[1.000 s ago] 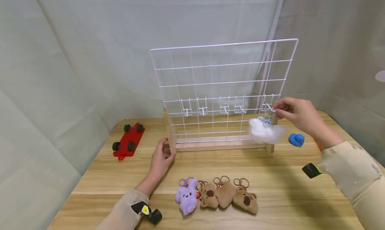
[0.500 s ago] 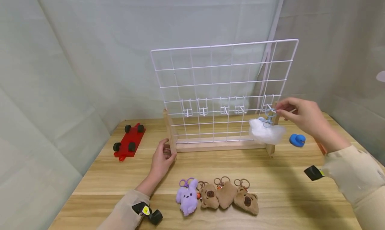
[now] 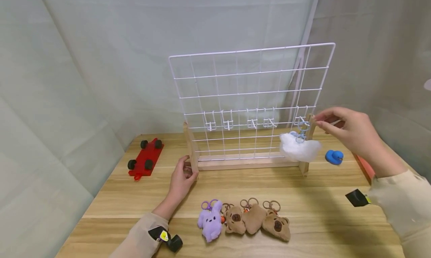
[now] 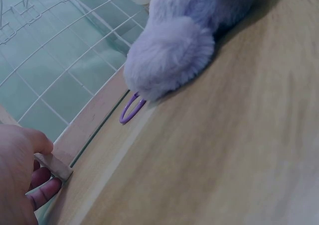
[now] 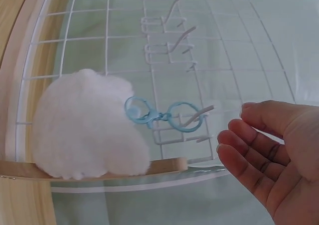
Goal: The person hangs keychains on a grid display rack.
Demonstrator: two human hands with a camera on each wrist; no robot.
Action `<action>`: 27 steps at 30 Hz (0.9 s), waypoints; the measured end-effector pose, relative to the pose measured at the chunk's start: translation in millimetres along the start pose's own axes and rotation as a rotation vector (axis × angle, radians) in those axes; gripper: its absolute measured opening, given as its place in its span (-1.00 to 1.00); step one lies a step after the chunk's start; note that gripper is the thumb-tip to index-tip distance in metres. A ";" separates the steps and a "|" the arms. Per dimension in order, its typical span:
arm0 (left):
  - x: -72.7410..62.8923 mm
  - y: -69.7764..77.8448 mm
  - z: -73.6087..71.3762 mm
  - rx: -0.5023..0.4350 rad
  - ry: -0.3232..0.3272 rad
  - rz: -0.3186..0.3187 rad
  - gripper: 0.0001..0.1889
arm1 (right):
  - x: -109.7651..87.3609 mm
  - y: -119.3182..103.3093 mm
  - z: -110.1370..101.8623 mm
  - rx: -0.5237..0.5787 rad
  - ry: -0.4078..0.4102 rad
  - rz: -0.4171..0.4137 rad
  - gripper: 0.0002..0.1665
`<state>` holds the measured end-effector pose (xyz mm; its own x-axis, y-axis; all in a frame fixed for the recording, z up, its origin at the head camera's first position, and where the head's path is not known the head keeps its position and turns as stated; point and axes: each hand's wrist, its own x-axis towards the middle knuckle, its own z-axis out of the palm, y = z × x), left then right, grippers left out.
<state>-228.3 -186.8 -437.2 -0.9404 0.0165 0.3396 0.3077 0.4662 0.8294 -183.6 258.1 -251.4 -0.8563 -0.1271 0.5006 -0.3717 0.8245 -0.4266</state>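
Note:
A fluffy white plush keychain (image 3: 299,147) hangs at the right of a white wire grid rack (image 3: 249,50). In the right wrist view its light blue ring (image 5: 188,131) loops over a white hook (image 5: 200,114). My right hand (image 3: 353,132) is beside that hook, apart from the ring, with fingers loosely bent and holding nothing. My left hand (image 3: 180,179) grips the rack's left wooden upright (image 3: 192,147) near its foot; the left wrist view shows thumb and fingers around the wood (image 4: 59,168).
In front of the rack lie a purple plush keychain (image 3: 211,222) and several brown ones, among them a bear (image 3: 234,219). A red car chassis (image 3: 146,158) is at the left. A blue duck (image 3: 334,157) and a red object (image 3: 365,166) are at the right. Other white hooks (image 3: 228,124) line the grid.
My right hand has let go of the blue ring and drawn away to the right. The white plush stays hanging on its hook. My left hand keeps its grip.

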 end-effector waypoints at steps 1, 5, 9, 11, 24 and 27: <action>0.2 -0.4 0.2 0.001 -0.001 0.002 -0.37 | -0.6 -1.0 -0.6 0.000 0.006 -0.007 -0.80; 0.6 -1.1 0.2 -0.002 0.000 0.010 -0.37 | -4.1 -5.1 -3.1 -0.006 0.021 -0.036 -0.79; 0.6 -1.0 -0.1 -0.004 -0.001 0.013 -0.37 | -8.7 -10.1 -4.5 -0.023 0.032 -0.066 -0.80; 0.4 -0.9 -0.4 -0.008 -0.001 0.011 -0.37 | -11.4 -12.6 -4.4 -0.029 0.035 -0.077 -0.81; 0.2 -2.0 0.8 -0.033 0.015 0.032 -0.39 | -37.6 -21.2 8.8 -0.036 0.070 -0.257 -0.70; 0.3 -1.6 0.2 -0.029 0.011 0.020 -0.39 | -43.2 -22.4 13.0 -0.031 0.087 -0.302 -0.65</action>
<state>-229.1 -187.3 -438.6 -0.9325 0.0154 0.3607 0.3302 0.4404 0.8348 -142.9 237.9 -273.2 -0.6746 -0.3224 0.6640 -0.5921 0.7735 -0.2260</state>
